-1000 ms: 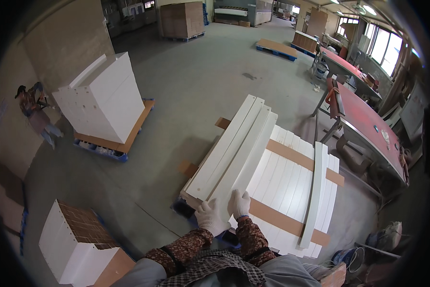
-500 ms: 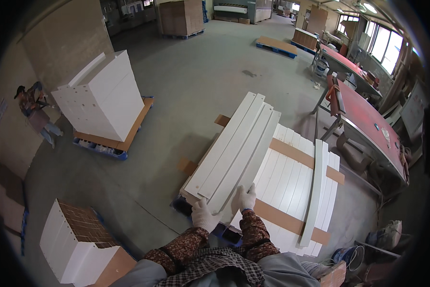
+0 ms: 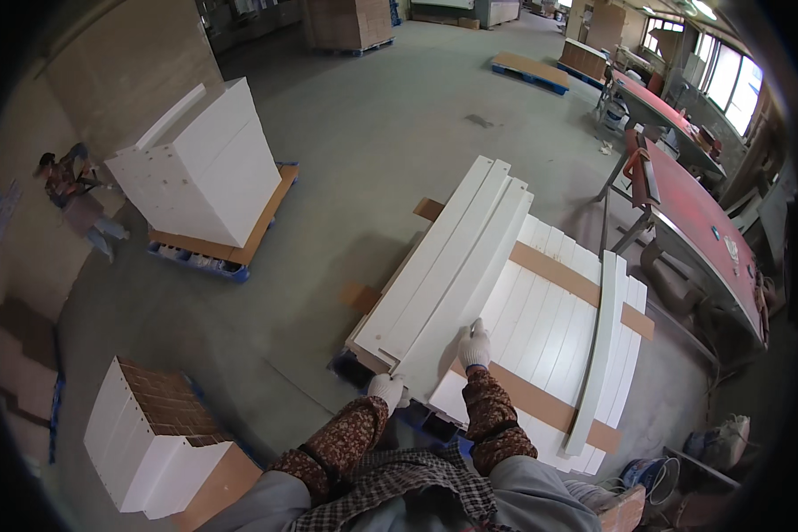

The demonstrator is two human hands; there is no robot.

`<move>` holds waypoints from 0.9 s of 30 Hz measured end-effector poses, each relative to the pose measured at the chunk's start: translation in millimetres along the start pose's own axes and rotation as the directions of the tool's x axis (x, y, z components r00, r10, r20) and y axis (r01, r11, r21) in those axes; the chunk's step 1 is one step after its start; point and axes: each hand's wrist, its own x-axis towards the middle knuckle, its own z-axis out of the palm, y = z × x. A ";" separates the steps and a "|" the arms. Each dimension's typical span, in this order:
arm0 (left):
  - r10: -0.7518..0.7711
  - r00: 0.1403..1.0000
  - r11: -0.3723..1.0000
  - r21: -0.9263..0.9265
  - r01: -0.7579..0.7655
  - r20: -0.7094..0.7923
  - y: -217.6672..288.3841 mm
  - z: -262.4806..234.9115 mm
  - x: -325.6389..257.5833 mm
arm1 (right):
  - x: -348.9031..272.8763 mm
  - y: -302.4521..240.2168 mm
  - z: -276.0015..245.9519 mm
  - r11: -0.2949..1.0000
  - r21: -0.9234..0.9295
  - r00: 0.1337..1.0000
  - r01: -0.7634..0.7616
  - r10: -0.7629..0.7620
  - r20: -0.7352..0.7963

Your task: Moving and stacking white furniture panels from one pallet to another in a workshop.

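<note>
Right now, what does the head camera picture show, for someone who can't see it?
Two white-gloved hands, left hand and right hand, grip the near end of a bundle of long white boards lying on a pallet stack of white panels in a workshop.

I have one view only, from the head, looking steeply down and forward over my own forearms. My white-gloved left hand (image 3: 387,388) and right hand (image 3: 474,346) sit close, low in frame, on the long white boards (image 3: 452,266); the grey concrete floor (image 3: 363,133) stretches far ahead.
</note>
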 end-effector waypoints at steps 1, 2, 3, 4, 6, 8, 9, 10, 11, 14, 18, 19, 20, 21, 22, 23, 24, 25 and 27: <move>-0.025 1.000 0.999 -0.043 0.025 -0.004 -1.0 0.3 1.2 | 7.4 -1.4 -2.4 0.999 -0.037 1.000 -0.004 0.005 0.027; -0.030 1.000 0.999 -0.044 0.030 -0.008 -2.0 1.7 2.5 | 13.7 -2.4 -4.5 0.997 -0.075 0.999 -0.008 0.012 0.053; -0.024 1.000 0.993 -0.113 0.024 0.004 -3.9 3.3 5.2 | 17.4 -4.0 -6.2 0.998 -0.062 0.998 -0.012 0.016 0.062; -0.017 1.000 0.983 -0.181 0.020 0.016 -6.3 5.0 7.6 | 18.2 -4.3 -7.0 0.998 -0.063 0.998 -0.014 0.018 0.067; -0.020 1.000 0.960 -0.279 0.024 0.019 -10.4 5.3 7.7 | 14.7 -6.5 -9.2 0.998 -0.064 0.997 -0.013 0.017 0.069; 0.020 0.999 0.965 -0.261 -0.010 0.033 -11.6 2.2 5.1 | 1.5 -9.8 -10.5 0.999 -0.042 0.999 -0.002 0.004 0.052; 0.069 0.997 0.978 -0.196 -0.065 0.015 -8.2 -0.5 0.1 | -5.6 -13.7 -12.8 1.000 -0.018 1.000 0.010 -0.010 0.020; 0.063 0.998 0.979 -0.194 -0.059 0.013 -6.0 -2.3 -6.1 | -13.3 -15.1 -12.7 1.000 -0.019 1.000 0.005 -0.005 0.024; 0.043 0.999 0.993 -0.112 -0.041 0.014 -3.8 -3.9 -13.1 | -22.1 -15.0 -11.7 1.000 -0.025 0.999 -0.014 0.015 0.028; -0.009 0.999 0.998 -0.055 0.011 0.042 -11.2 -9.6 -11.1 | -29.0 -17.9 -7.4 0.999 -0.047 1.000 -0.013 0.014 0.008; -0.119 0.964 0.981 -0.119 0.150 0.236 -15.2 -4.8 -5.6 | -21.1 -14.3 -6.2 0.996 -0.084 0.999 0.030 -0.031 -0.020; -0.143 0.942 0.971 -0.142 0.193 0.305 -14.2 -1.5 -6.1 | -19.8 -13.4 -7.5 0.996 -0.086 0.999 0.026 -0.028 -0.020; -0.146 0.940 0.970 -0.141 0.196 0.307 -13.4 2.8 -7.0 | -18.7 -12.7 -9.0 0.996 -0.082 0.999 0.036 -0.035 0.012; -0.194 0.932 0.953 -0.168 0.254 0.307 -9.9 7.9 -10.5 | -18.7 -12.4 -10.9 0.996 -0.078 0.998 0.047 -0.044 0.043; -0.241 0.921 0.931 -0.196 0.309 0.307 -8.6 10.9 -12.9 | -20.5 -12.3 -11.7 0.996 -0.080 0.998 0.046 -0.042 0.043; -0.242 0.920 0.930 -0.196 0.311 0.309 -10.0 11.2 -12.5 | -23.2 -12.9 -11.6 0.997 -0.055 0.998 0.048 -0.046 0.037; -0.237 0.907 0.910 -0.247 0.332 0.348 -10.5 10.2 -11.5 | -24.7 -14.0 -12.2 0.998 -0.027 0.998 0.052 -0.051 0.029; -0.228 0.894 0.886 -0.297 0.355 0.386 -11.1 8.7 -10.9 | -25.8 -11.8 -11.9 0.998 -0.027 0.998 0.053 -0.052 0.027; 0.030 0.885 0.999 -0.024 -0.021 0.465 -14.2 -0.7 -16.1 | -30.8 -14.3 -12.1 0.998 -0.025 0.998 0.059 -0.059 0.006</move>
